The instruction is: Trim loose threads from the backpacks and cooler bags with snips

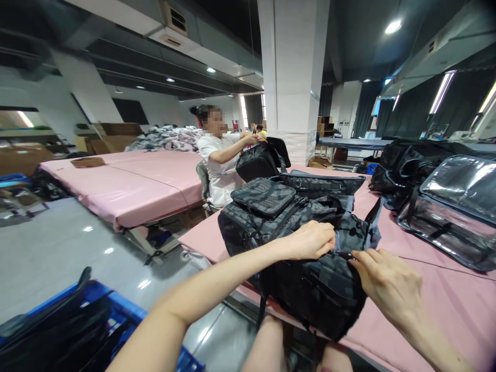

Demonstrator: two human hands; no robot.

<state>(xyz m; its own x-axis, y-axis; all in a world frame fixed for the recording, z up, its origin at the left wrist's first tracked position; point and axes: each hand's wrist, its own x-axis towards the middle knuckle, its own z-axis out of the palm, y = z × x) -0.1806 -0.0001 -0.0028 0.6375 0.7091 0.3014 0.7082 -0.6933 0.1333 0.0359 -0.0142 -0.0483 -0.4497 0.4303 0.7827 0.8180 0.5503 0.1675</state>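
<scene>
A dark camouflage backpack (310, 289) lies at the near edge of the pink-covered table (437, 305), partly overhanging it. My left hand (313, 239) is closed on the fabric at its upper edge. Just to the right, my right hand (389, 276) pinches the same edge, where a short dark strip shows between the two hands. What exactly lies under the fingertips is hidden. Directly behind, touching this bag, rests another camouflage bag (265, 196) with a raised front pocket.
Across the table a seated person in white (222, 155) handles a black bag (259, 163). Silver-lined clear bags (445, 222) and black bags (411, 160) stand at right. On the floor at lower left, a blue crate (132, 310) holds dark bags. Another pink table (155, 170) stands behind.
</scene>
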